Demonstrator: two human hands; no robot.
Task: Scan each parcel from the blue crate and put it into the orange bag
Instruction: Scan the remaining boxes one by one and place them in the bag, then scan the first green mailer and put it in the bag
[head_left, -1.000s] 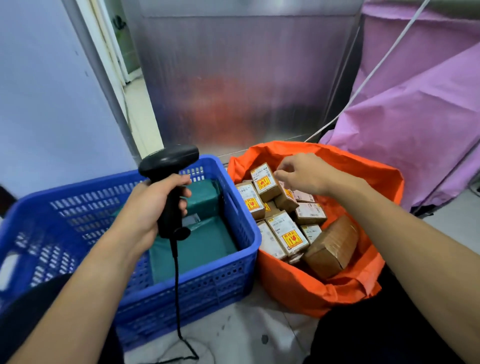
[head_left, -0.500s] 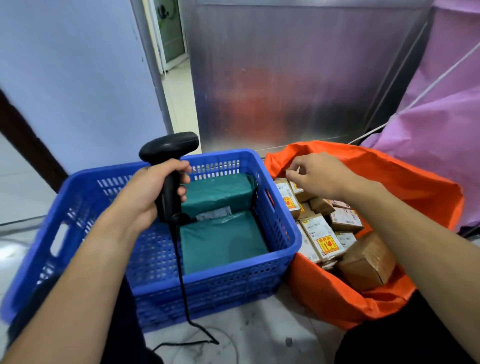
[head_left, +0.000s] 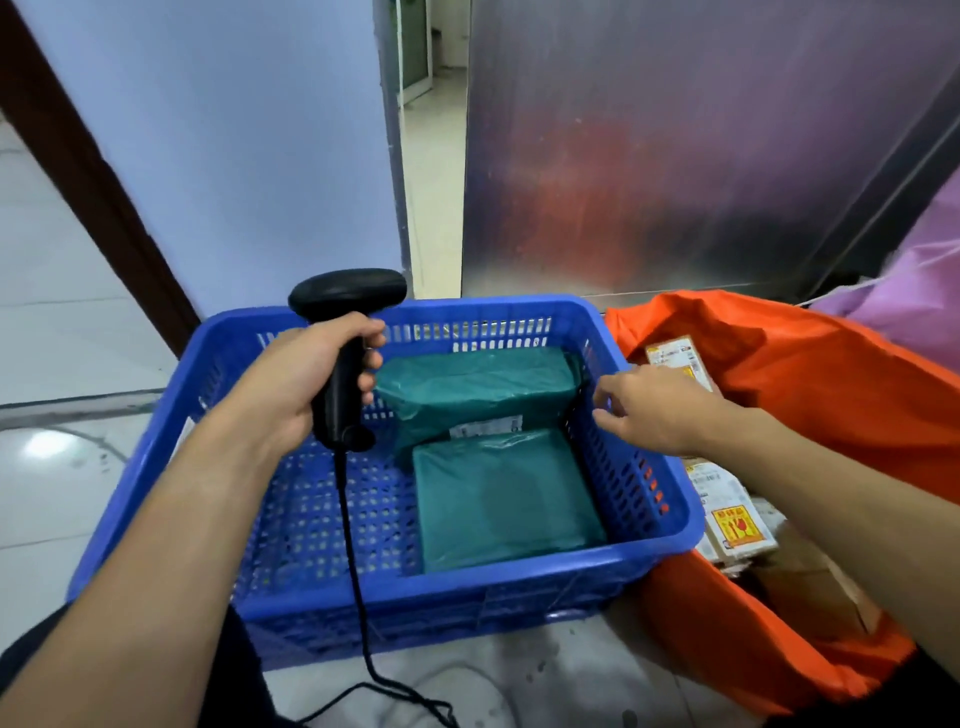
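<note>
Here, the scanner (head_left: 340, 402) stands handle-down, head pointing right.

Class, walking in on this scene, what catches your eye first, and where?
The blue crate sits centre, holding a near green parcel and a far green parcel. The left hand grips a black scanner over its far-left corner; the orange bag stands to its right.

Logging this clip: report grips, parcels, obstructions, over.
Left grip holds black corded barcode scanner. Right grip open, empty, over right wall of blue plastic crate. Two green plastic-wrapped parcels in crate, unobstructed.
</note>
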